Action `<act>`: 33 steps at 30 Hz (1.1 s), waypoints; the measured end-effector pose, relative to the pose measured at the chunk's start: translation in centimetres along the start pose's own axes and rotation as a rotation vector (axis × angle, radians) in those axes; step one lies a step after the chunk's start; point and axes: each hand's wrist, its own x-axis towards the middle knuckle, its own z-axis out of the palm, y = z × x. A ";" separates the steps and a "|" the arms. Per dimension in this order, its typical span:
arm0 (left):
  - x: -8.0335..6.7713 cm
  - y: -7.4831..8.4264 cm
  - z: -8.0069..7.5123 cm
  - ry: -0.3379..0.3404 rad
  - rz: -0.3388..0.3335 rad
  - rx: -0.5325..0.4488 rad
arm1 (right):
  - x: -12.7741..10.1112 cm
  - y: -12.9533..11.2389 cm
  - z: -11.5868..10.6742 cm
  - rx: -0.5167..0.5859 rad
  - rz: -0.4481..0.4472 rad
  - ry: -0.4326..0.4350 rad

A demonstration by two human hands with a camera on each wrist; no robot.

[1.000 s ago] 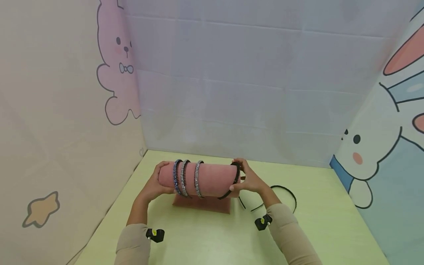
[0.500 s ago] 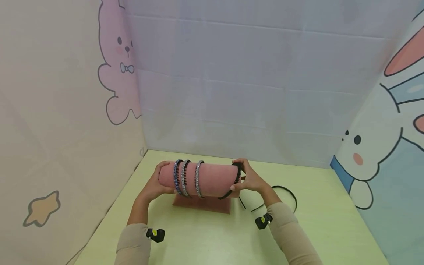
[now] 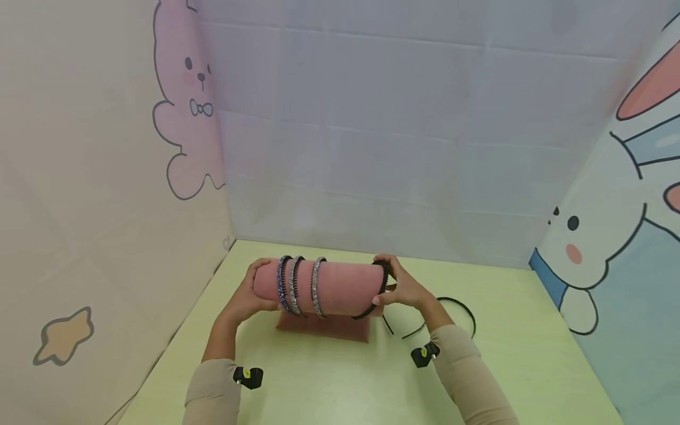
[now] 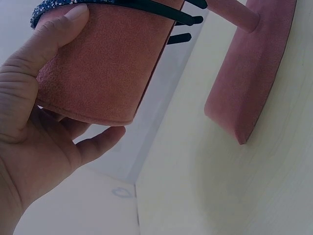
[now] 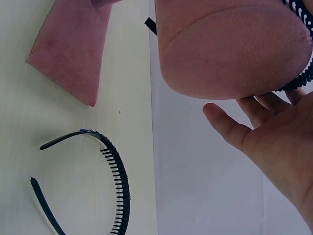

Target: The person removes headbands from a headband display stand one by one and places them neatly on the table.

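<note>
A pink velvet roll (image 3: 340, 288) stands on its pink base (image 3: 324, 329) on the pale green table (image 3: 329, 383). Three sparkly headbands (image 3: 294, 284) sit round the roll's left part. My left hand (image 3: 245, 298) grips the roll's left end (image 4: 102, 73), with the thumb (image 4: 58, 29) on top and the fingers underneath. A black toothed headband (image 3: 374, 295) hangs slanted over the right end. My right hand (image 3: 402, 287) pinches it there, and in the right wrist view its teeth (image 5: 302, 78) show beside the palm (image 5: 274, 142).
A second black toothed headband (image 3: 453, 313) lies loose on the table to the right of the base, also seen as a headband (image 5: 117, 186) in the right wrist view. Cartoon-printed walls (image 3: 106, 177) close in the left, back and right sides.
Almost nothing differs. Both hands stay on the roll's ends, and the right hand with the black headband has shifted only slightly.
</note>
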 end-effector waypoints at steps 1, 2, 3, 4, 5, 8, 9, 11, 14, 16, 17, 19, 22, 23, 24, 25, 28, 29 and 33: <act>-0.1 0.4 0.1 -0.003 0.001 -0.004 | 0.0 0.5 -0.1 0.001 -0.003 0.004; -0.2 0.8 0.1 -0.005 -0.003 -0.004 | 0.1 1.0 -0.2 0.002 -0.005 0.009; -0.4 1.1 0.2 -0.008 -0.002 -0.005 | 0.1 1.4 -0.3 0.003 -0.003 0.014; -0.4 1.1 0.2 -0.007 -0.007 -0.010 | 0.2 1.9 -0.3 0.006 -0.003 0.017; -0.4 1.2 0.3 -0.008 -0.007 -0.010 | 0.2 2.4 -0.4 0.010 -0.004 0.021; -0.4 1.2 0.3 -0.010 -0.013 -0.007 | 0.2 2.8 -0.6 0.009 0.001 0.029; -0.4 1.2 0.3 -0.008 -0.013 -0.004 | 0.2 2.7 -0.5 0.011 0.003 0.028; -0.4 1.2 0.4 -0.007 -0.016 -0.006 | 0.1 2.3 -0.5 0.018 0.007 0.027; -0.3 1.0 0.5 -0.010 -0.006 -0.010 | -0.2 1.3 -0.3 0.032 0.015 0.019; -0.1 0.6 0.5 -0.012 0.006 -0.013 | -0.4 0.6 -0.3 0.040 0.018 0.012; 0.0 0.2 0.4 -0.009 0.008 -0.009 | -0.6 0.2 -0.3 0.040 0.020 0.012; 0.3 -0.5 0.3 -0.004 0.008 0.006 | -0.8 -0.2 -0.3 0.028 0.016 0.018; 0.5 -1.5 0.0 0.005 -0.004 0.026 | -1.3 -0.4 -0.3 0.015 0.017 0.039; 0.5 -1.6 -0.1 0.013 -0.009 0.029 | -1.4 -0.4 -0.3 0.009 0.018 0.047; 0.5 -1.7 -0.2 0.016 -0.013 0.029 | -1.6 -0.3 -0.3 0.007 0.019 0.053; 0.5 -1.7 -0.2 0.022 -0.017 0.026 | -1.7 -0.2 -0.3 0.009 0.023 0.059; 0.4 -1.4 -0.3 0.027 -0.030 0.006 | -2.0 0.1 -0.2 0.006 0.030 0.079; 0.3 -1.2 -0.3 0.026 -0.034 -0.008 | -2.1 0.2 -0.2 0.005 0.030 0.089; -0.1 0.2 0.1 0.003 -0.030 -0.027 | -2.4 0.6 -0.3 0.007 0.036 0.120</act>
